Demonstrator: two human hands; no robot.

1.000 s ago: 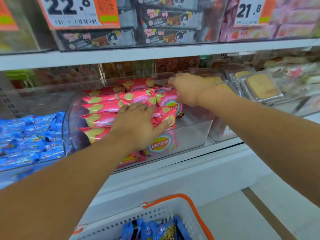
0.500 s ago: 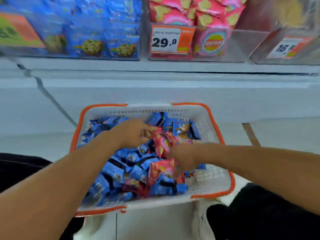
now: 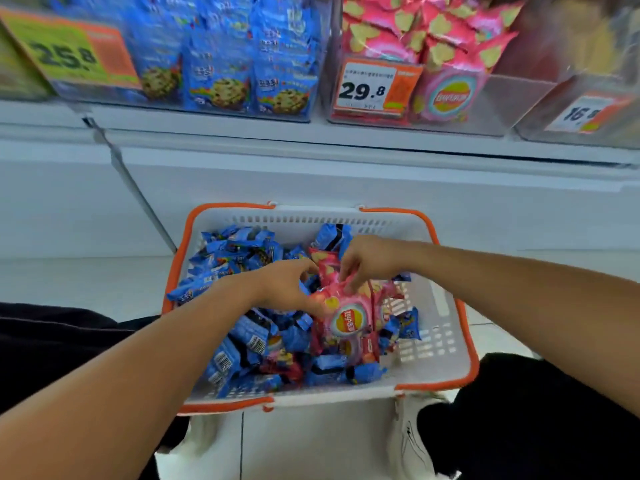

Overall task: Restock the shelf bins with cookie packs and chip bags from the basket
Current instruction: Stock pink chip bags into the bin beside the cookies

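A white basket with an orange rim [image 3: 450, 341] sits on the floor below the shelf, full of blue cookie packs [image 3: 242, 344] and a few pink chip bags. My left hand [image 3: 287, 289] grips the left edge of a pink chip bag [image 3: 348, 318] lifted slightly above the pile. My right hand [image 3: 367, 261] pinches the top of the same bag from the right. Above, a clear bin of blue cookie packs [image 3: 221, 64] stands beside a clear bin of pink chip bags [image 3: 443, 53].
Price tags [image 3: 374, 86] hang on the bin fronts. Another clear bin [image 3: 588, 109] stands at the right. A white shelf base [image 3: 311, 174] runs behind the basket. My dark-clothed legs [image 3: 519, 410] flank the basket, with white shoes [image 3: 412, 438] beneath it.
A second ago both hands were up at the chip bin. They dropped into the basket, and now both have hold of a pink chip bag raised off the pile.
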